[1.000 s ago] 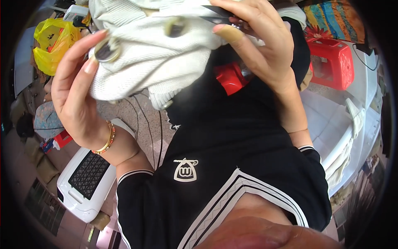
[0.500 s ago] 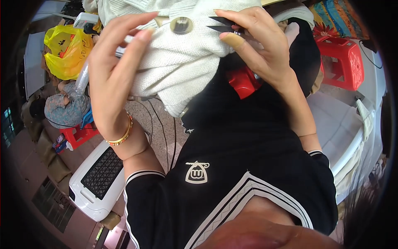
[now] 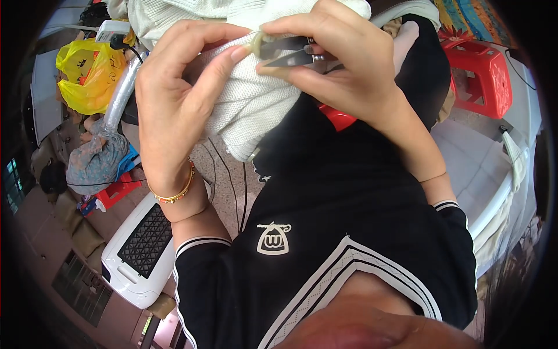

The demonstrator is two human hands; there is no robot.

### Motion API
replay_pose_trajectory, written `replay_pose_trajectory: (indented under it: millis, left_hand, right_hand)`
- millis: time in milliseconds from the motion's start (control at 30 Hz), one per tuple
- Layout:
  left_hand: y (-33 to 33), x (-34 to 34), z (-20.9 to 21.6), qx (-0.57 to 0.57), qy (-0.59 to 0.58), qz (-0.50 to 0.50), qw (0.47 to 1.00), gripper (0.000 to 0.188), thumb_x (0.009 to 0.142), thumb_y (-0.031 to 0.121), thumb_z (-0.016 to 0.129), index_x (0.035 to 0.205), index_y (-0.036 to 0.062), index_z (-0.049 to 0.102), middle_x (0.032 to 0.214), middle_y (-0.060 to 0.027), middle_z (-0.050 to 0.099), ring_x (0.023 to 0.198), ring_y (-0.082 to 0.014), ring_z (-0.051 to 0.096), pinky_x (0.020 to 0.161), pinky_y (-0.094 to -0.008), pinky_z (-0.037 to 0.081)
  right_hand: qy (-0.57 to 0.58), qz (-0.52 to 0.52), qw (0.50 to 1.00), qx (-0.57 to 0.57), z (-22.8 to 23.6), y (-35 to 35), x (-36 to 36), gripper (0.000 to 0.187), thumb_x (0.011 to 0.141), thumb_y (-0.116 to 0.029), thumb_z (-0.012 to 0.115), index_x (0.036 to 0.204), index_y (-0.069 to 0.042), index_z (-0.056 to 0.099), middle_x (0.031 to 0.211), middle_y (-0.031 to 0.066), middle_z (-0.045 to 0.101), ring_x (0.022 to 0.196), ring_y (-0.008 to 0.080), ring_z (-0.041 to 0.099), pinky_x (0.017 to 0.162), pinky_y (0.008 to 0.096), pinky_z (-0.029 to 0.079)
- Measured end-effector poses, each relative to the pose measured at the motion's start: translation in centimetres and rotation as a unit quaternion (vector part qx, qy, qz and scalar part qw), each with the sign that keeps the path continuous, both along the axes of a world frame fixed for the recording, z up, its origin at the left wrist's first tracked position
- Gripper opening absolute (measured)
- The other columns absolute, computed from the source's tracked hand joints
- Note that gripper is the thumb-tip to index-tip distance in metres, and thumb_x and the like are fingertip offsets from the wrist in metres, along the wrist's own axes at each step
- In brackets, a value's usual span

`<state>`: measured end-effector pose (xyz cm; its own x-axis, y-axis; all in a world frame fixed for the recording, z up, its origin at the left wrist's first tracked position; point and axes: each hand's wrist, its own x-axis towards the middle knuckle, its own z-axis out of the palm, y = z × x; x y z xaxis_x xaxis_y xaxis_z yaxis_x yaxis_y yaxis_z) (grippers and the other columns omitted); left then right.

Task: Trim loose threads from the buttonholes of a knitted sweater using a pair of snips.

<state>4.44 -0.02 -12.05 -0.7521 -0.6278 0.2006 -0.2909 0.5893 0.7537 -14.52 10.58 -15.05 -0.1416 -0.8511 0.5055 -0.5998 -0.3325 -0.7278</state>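
A white knitted garment [image 3: 250, 113] lies bunched at the top middle, in front of my lap. A round, greenish, glossy button [image 3: 257, 44] stands on edge against the knit, its face turned to the right. The thumb and fingers of my left hand [image 3: 174, 99] are closed at the button's left side, pinching it along with some knit. In my right hand [image 3: 349, 67] are small thread snips [image 3: 290, 58] with dark blades spread apart. The tips point left, beside the button, and my right index fingertip reaches its upper edge.
At the left are a yellow plastic bag [image 3: 87, 75], a person in patterned clothing [image 3: 96, 163] and a white case with a black mesh panel [image 3: 139, 247]. Dark cables [image 3: 244, 192] hang near my left arm. A red stool [image 3: 491, 87] and a white table [image 3: 479, 218] stand at the right.
My right hand has moved left with the snips, up to the button. The left hand has closed in at its edge. The button has turned from lying flat to standing on edge.
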Motion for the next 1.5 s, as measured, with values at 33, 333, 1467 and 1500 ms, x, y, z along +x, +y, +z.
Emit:
replay_pose_trajectory:
  millis: [33, 333, 1467, 1500]
  left_hand:
    - [0.0, -0.1, -0.1, -0.028, -0.003, -0.003, 1.0, 0.014, 0.088, 0.006, 0.069, 0.101, -0.001, 0.071, 0.091, -0.0061, 0.066, 0.079, -0.0112, 0.06, 0.07, -0.0224, 0.045]
    - [-0.7, -0.4, -1.1, -0.089, 0.006, -0.035, 0.995, 0.014, 0.087, 0.002, 0.07, 0.1, 0.0005, 0.072, 0.088, -0.0058, 0.064, 0.075, -0.0146, 0.06, 0.067, -0.0238, 0.046]
    - [0.3, -0.1, -2.2, -0.145, 0.082, -0.059, 0.984, 0.008, 0.086, 0.0, 0.071, 0.093, -0.001, 0.067, 0.1, -0.0112, 0.065, 0.085, -0.0161, 0.061, 0.072, -0.0249, 0.049]
    - [0.4, -0.1, -1.8, -0.146, 0.082, -0.064, 0.984, 0.008, 0.086, 0.0, 0.071, 0.093, -0.001, 0.067, 0.1, -0.0112, 0.065, 0.085, -0.0161, 0.061, 0.072, -0.0249, 0.049]
  right_hand:
    - [-0.001, -0.001, 1.0, 0.002, 0.0, -0.1, 0.2, 0.04, 0.067, -0.006, 0.078, 0.107, -0.007, 0.071, 0.073, 0.0045, 0.057, 0.058, 0.0186, 0.057, 0.051, 0.0295, 0.044]
    - [-0.039, 0.029, 0.998, 0.026, -0.7, 0.2, 0.0, 0.042, 0.067, -0.002, 0.076, 0.108, -0.008, 0.071, 0.075, 0.0047, 0.058, 0.062, 0.0189, 0.06, 0.053, 0.0294, 0.045]
    - [-0.156, 0.063, 0.986, 0.017, -4.2, -1.0, -1.0, 0.035, 0.076, 0.004, 0.069, 0.111, 0.001, 0.071, 0.074, 0.0077, 0.061, 0.064, 0.0138, 0.055, 0.057, 0.0259, 0.041]
    - [-0.127, 0.087, 0.985, -0.084, -5.3, -1.9, -1.2, 0.034, 0.077, 0.005, 0.068, 0.111, 0.002, 0.071, 0.075, 0.0077, 0.062, 0.066, 0.0131, 0.055, 0.058, 0.0254, 0.041]
